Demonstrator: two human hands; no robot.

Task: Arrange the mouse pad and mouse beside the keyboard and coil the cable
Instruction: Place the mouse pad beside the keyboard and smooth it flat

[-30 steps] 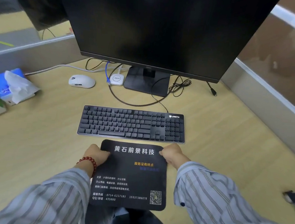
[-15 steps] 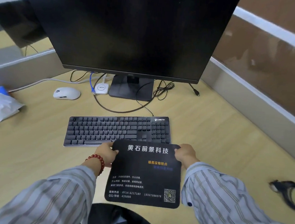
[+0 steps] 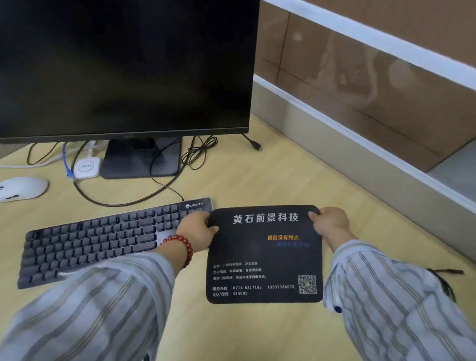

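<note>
— What are you wearing on your arms?
— Your loose sleeves are pale blue-grey with darker stripes; a dark button sits on the cuff behind your right hand. Red beads circle the wrist behind your left hand.

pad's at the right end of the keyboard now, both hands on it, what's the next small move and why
Probably lay the pad flat and let go. The left hand and right hand pinch its far corners, and it sits just right of the keyboard, so it looks placed. The mouse lies far left by the monitor stand, so the left hand could fetch it next.
</note>
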